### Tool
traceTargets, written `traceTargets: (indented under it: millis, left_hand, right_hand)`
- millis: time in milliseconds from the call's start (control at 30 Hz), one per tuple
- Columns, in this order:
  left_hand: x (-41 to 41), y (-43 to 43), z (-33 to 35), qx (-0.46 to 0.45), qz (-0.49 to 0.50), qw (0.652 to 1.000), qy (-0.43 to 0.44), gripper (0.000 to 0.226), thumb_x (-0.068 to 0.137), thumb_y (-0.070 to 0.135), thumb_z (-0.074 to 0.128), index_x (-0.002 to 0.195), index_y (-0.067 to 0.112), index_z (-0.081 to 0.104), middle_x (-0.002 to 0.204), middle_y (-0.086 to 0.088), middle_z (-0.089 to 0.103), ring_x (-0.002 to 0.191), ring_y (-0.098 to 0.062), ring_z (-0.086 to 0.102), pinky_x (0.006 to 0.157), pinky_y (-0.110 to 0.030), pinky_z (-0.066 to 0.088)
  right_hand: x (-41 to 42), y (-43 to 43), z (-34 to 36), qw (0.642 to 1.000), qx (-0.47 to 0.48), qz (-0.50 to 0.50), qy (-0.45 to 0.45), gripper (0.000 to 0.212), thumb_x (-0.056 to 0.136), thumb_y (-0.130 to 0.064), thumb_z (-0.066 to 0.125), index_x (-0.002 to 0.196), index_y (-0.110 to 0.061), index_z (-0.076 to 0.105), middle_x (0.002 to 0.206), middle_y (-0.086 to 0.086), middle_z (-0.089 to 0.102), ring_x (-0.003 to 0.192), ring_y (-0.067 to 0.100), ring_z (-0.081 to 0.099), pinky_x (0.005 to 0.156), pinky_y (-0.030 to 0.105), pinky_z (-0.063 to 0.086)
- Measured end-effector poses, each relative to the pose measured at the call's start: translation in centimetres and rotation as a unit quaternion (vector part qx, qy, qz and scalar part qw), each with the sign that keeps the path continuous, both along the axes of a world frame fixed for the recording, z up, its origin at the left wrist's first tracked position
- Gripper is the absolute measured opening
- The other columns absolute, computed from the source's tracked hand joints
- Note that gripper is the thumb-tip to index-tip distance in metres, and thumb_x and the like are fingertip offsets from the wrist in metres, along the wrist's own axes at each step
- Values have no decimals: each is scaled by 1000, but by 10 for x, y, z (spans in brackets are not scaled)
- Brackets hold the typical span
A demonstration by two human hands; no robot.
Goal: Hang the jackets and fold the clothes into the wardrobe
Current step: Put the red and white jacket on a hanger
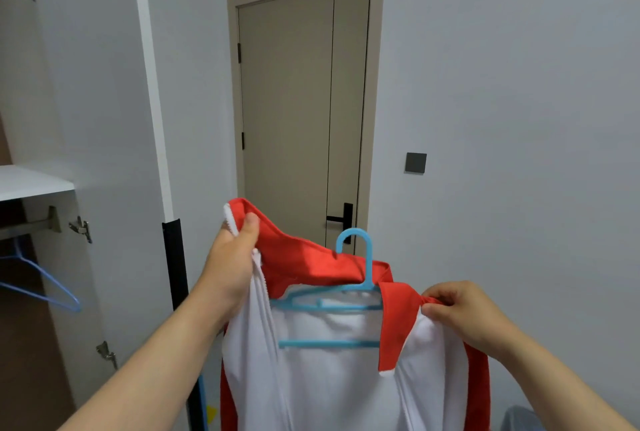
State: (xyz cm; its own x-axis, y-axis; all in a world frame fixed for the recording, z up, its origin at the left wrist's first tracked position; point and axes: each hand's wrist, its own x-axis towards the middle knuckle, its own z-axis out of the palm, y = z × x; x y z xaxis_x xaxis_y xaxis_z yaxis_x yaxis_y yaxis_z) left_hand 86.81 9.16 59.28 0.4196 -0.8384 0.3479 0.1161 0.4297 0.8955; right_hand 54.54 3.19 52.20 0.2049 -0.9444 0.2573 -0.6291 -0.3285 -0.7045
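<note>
We've got the jacket [332, 378] up on its hanger [360, 287], left hand [232, 257] gripping the collar, right hand [460, 313] pinching the shoulder.

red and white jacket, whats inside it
A blue hanger sits inside the jacket, hook sticking up past the red collar. Both hanger ends are hidden under the fabric.

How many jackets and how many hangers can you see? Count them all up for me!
Jackets: 1, the red and white jacket.
Hangers: 2, the teal hanger inside it and the blue hanger on the wardrobe rail.
Total: 3.
</note>
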Motion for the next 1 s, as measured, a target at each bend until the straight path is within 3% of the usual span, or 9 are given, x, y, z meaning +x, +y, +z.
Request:
traceTargets:
  millis: [100, 200, 267, 433, 567, 700, 800, 900, 1000]
  left_hand:
    - [-10, 6, -18, 33, -40, 979, -195, 22, 103, 26, 46, 82, 23, 51, 70, 12, 53, 70, -6, 51, 73, -23, 43]
    - [-9, -2, -51, 39, -34, 843, -536, 45, 90, 57, 37, 105, 17, 53, 109, 8, 52, 104, -6, 46, 95, -24, 35]
    - [-5, -3, -65, 30, -42, 787, -615, 64, 80, 72, 32, 122, 26, 46, 128, 20, 35, 123, 4, 28, 105, -22, 26]
    - [27, -16, -64, -36, 40, 869, -492, 77, 77, 76, 38, 137, 28, 46, 147, 12, 33, 137, -2, 26, 112, -21, 19]
    - [59, -24, -57, 150, -94, 895, -410, 28, 97, 46, 50, 100, 28, 71, 106, 10, 72, 104, -10, 64, 94, -20, 46]
    - [79, -19, -67, 284, -208, 911, -214, 61, 87, 68, 49, 107, 17, 76, 110, -8, 74, 99, -22, 71, 85, -36, 51]
    - [79, -18, -69, 287, -221, 930, -55, 50, 97, 43, 46, 101, 3, 77, 110, -20, 71, 99, -32, 71, 91, -42, 49]
    - [82, -18, -67, 301, -268, 912, -78, 33, 67, 13, 71, 94, -6, 75, 106, -25, 70, 92, -35, 70, 87, -40, 53]
    - [89, -16, -60, 277, -218, 928, -119, 9, 69, 5, 74, 64, 7, 68, 73, -14, 60, 60, -19, 59, 57, -25, 48]
  right_hand:
    - [0, 6, 7, 991, -14, -15, -133, 16, 85, -2, 70, 77, -13, 79, 75, 0, 76, 67, 5, 66, 64, 15, 50]
    - [1, 8, 11, 976, 10, -16, -215, 16, 84, 2, 71, 76, -9, 79, 78, 7, 76, 67, 8, 69, 61, 14, 52]
    - [2, 9, 12, 973, 23, -18, -231, 14, 84, 3, 72, 76, -7, 79, 77, 8, 76, 65, 9, 69, 59, 14, 51]
    - [-7, 12, 12, 967, 50, -17, -250, 13, 83, 5, 72, 77, -4, 78, 79, 14, 76, 68, 16, 69, 61, 21, 54]
    - [-13, 13, 14, 963, 47, -15, -266, 13, 82, 6, 71, 74, -3, 76, 73, 13, 74, 62, 12, 67, 57, 17, 53]
    - [-20, 13, 14, 962, 56, -22, -266, 19, 84, 6, 70, 71, -6, 76, 73, 13, 73, 62, 13, 67, 56, 18, 53]
    - [-21, 14, 18, 959, 73, -7, -275, 9, 79, -7, 79, 70, -9, 77, 78, 18, 73, 64, 15, 68, 58, 21, 55]
    - [-23, 13, 19, 965, 84, 8, -246, 36, 61, -34, 92, 76, -6, 77, 83, 20, 74, 69, 20, 69, 64, 27, 57]
    - [-20, 12, 24, 981, 60, 3, -186, 4, 84, -3, 74, 81, -3, 75, 81, 16, 75, 70, 18, 69, 64, 25, 56]
